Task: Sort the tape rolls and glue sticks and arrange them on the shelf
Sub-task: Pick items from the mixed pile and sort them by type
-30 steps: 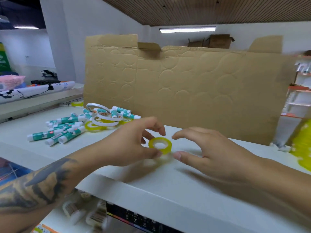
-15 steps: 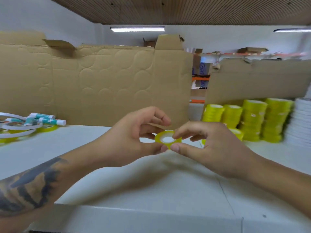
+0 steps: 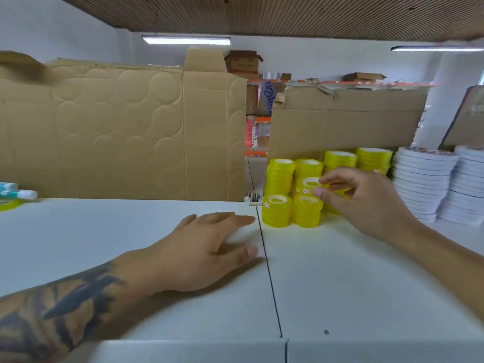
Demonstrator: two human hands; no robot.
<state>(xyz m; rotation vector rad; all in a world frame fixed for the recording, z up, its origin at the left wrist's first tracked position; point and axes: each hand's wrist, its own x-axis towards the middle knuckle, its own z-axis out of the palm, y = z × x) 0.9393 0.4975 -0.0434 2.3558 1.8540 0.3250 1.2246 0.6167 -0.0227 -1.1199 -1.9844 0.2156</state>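
So the right hand point(image 3: 366, 203) has a small yellow tape roll point(image 3: 310, 185) pinched between thumb and fingertips, hanging just over the yellow tape stacks point(image 3: 290, 203) at about 1 o'clock on the shelf point(image 3: 340, 271). The roll lies flat, core hole facing up, so its axis runs vertical, same as the stacked ones. Looks like it's lined up over a short front stack, though motion blur makes it hard to say whether it's touching anything yet.

Handling-wise it's likely very light and stiff, a plastic-film roll on a hard core, and probably a bit slick on the outside. Pinching across the rim works best, keeping it level so it seats squarely and doesn't nudge the neighbours.

The left hand point(image 3: 207, 247) rests palm-down at 6 o'clock, fingers relaxed, holding nothing. White tape stacks point(image 3: 424, 179) sit at 3 o'clock, and a few glue sticks point(image 3: 18, 192) wait at 9 o'clock.
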